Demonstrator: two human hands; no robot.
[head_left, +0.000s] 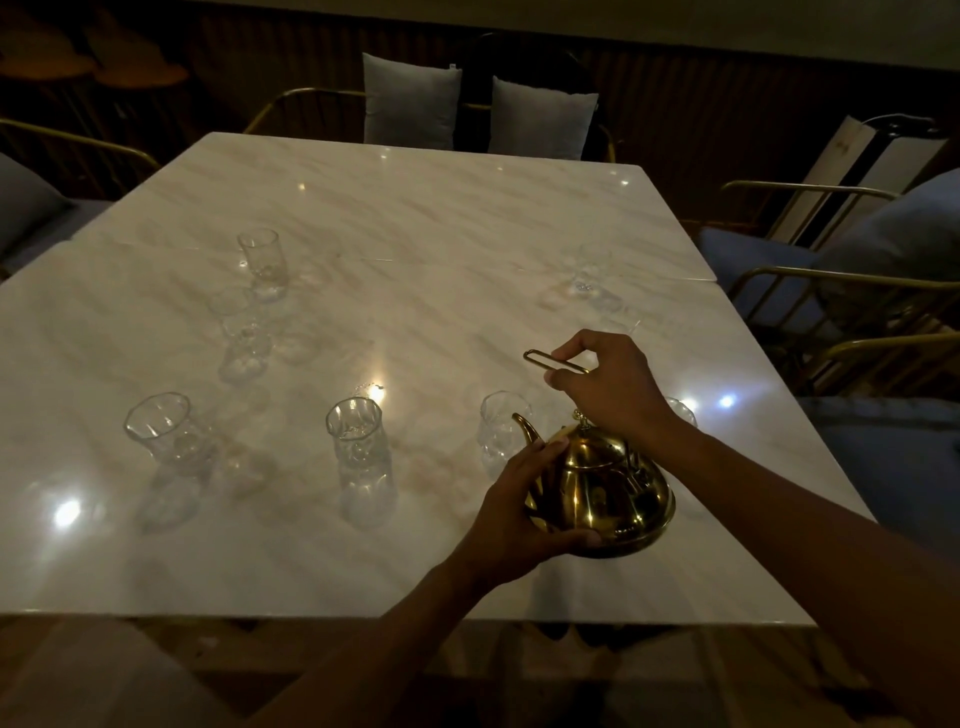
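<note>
A shiny gold teapot (608, 493) sits near the front right of the marble table (395, 208), its spout (525, 428) pointing left. My left hand (519, 506) cups the pot's left side, fingers and thumb curled round its body. My right hand (610, 387) is above the lid and grips the thin wire handle (540, 358), which stands raised over the pot. Several clear glasses stand on the table: one (358, 441) left of the pot, one (501, 431) just behind the spout, another (166, 428) at the far left.
More glasses stand further back at the left (262, 257) and at the right (592, 275); one (680, 410) is half hidden behind my right wrist. Gold-framed chairs with grey cushions (410, 98) ring the table. The table's front edge (311, 618) is close to me.
</note>
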